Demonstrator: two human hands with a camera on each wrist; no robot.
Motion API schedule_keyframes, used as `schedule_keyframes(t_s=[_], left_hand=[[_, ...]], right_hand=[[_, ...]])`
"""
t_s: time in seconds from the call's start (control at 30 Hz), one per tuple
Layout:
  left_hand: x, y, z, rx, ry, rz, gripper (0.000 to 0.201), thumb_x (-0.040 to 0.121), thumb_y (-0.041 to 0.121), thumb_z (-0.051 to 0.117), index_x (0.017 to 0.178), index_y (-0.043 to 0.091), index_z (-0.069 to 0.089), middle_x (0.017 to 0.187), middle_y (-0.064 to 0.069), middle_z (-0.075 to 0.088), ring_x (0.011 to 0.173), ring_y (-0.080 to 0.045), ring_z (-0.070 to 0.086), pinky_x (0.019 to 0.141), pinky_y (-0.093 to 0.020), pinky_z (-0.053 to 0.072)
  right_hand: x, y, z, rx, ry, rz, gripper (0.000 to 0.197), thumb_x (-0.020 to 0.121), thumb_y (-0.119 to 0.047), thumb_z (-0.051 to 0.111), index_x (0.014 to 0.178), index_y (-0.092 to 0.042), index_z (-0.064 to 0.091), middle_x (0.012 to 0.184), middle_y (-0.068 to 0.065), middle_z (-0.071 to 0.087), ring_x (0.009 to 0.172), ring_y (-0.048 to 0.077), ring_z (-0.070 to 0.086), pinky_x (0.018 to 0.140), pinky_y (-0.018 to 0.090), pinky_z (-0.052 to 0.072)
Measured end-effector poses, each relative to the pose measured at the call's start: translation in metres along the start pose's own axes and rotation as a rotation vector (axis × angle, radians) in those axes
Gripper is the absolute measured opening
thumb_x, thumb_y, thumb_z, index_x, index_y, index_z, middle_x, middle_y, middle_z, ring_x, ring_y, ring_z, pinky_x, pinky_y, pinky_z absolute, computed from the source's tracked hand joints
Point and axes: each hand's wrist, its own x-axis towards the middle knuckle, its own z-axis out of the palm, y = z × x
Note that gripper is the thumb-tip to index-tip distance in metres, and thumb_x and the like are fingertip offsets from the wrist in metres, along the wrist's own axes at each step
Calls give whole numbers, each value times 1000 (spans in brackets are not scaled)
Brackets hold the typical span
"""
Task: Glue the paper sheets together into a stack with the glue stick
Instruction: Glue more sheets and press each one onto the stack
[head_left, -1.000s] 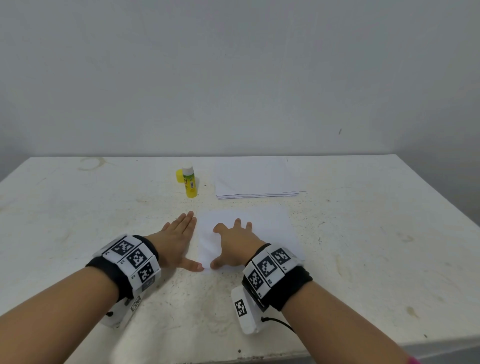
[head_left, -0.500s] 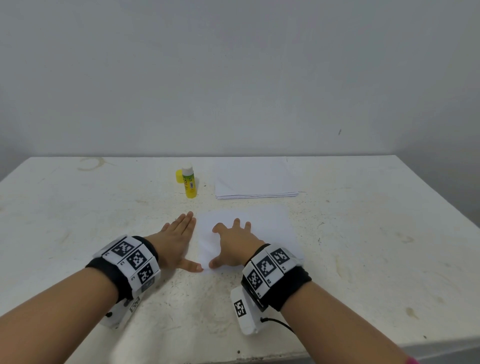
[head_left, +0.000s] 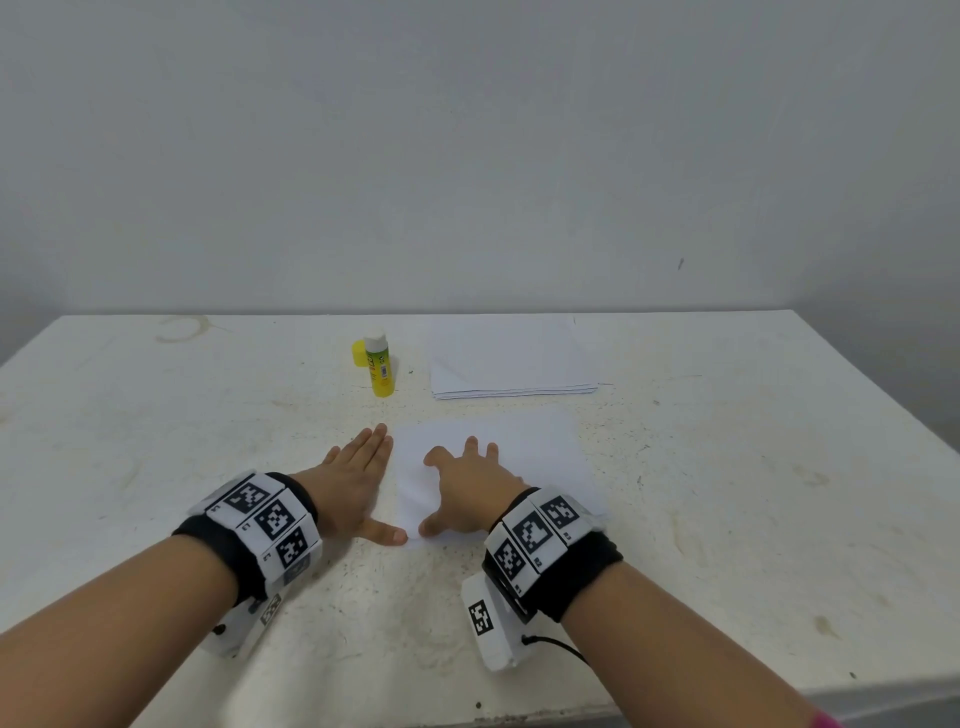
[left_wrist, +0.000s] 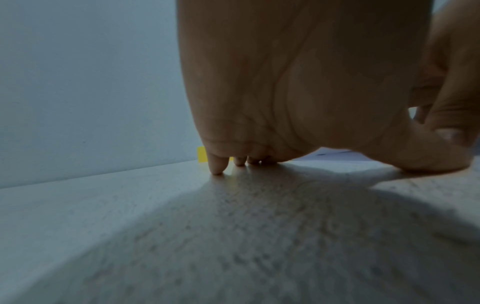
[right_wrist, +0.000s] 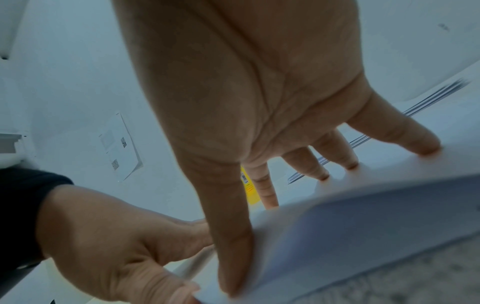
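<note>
Right hand (head_left: 465, 491) spread flat, covering part of the sheet (head_left: 524, 441); left hand (head_left: 353, 480) flat on desk (head_left: 727, 467), holding nothing; glue stick (head_left: 379, 366) label illegible.

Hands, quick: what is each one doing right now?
Left hand: open, flat on the stained white table beside the sheet.
Right hand: open, spread fingertips pressing the white paper sheet.

Each bare forearm wore a black wristband (head_left: 589, 569) wrapped in white blocks printed with black square markers, and below the right band hung a white camera box (head_left: 488, 626) trailing a thin black cable (head_left: 558, 647).
</note>
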Motion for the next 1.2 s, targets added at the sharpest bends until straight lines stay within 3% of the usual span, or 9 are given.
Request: schedule_keyframes(t_s=[0.3,0.43,0.57,0.83,0.97,1.07,1.13,1.2], left_hand=[[-1,1,-2,10,-17,-1,169,13,104,-4,144,0,-27,151,-15,-35,144,-27,-25,118,-46,-2],[-1,1,-1,6,-11,3,170,12,104,-4,144,-1,-26,152,-15,-34,144,-27,-24,119,-46,-1],[-1,1,0,8,-2,-2,170,11,104,-5,144,0,-26,152,-15,-34,145,-27,-23,119,-45,-1],[0,-1,0,9,-6,7,168,15,104,-2,144,-1,-26,152,-15,-34,144,-27,-24,118,-46,-1],[1,-2,0,15,-13,10,170,13,104,-1,144,0,-27,151,-15,-35,144,-27,-25,118,-46,-2],[-1,-3,-4,0,-26,21,171,12,105,1,144,1,-26,152,-14,-34,144,-26,-24,120,-43,-3],[-4,-1,-10,-60,-14,12,171,12,104,-6,148,1,-20,155,-13,-28,146,-24,-19,120,-38,-3],[-5,2,-13,-147,38,-8,171,13,103,-10,151,2,-9,159,-12,-18,148,-23,-10,119,-34,2]], right_hand=[[1,1,0,13,14,-13,88,79,-49,72,148,-28,21,158,17,1,145,41,-4,109,66,21],[8,0,3,23,20,-2,77,86,-56,58,148,-27,22,156,20,7,144,42,-2,110,64,20],[19,1,7,-6,-10,-16,83,84,-67,52,149,-25,20,156,25,9,145,39,-7,114,61,12],[14,5,3,-14,-2,-41,88,81,-60,63,150,-27,19,156,23,7,145,42,-5,113,61,16],[21,3,7,9,-9,-9,80,84,-66,50,148,-26,24,154,23,18,145,40,0,113,61,15],[19,-1,5,27,-11,23,56,96,-50,39,145,-27,27,152,23,23,143,41,8,111,60,19],[14,0,2,20,-10,19,50,98,-36,45,144,-27,28,149,23,22,140,43,13,109,59,26],[9,-1,0,1,-5,8,56,93,-28,55,143,-28,28,146,21,23,138,43,15,106,57,32]])
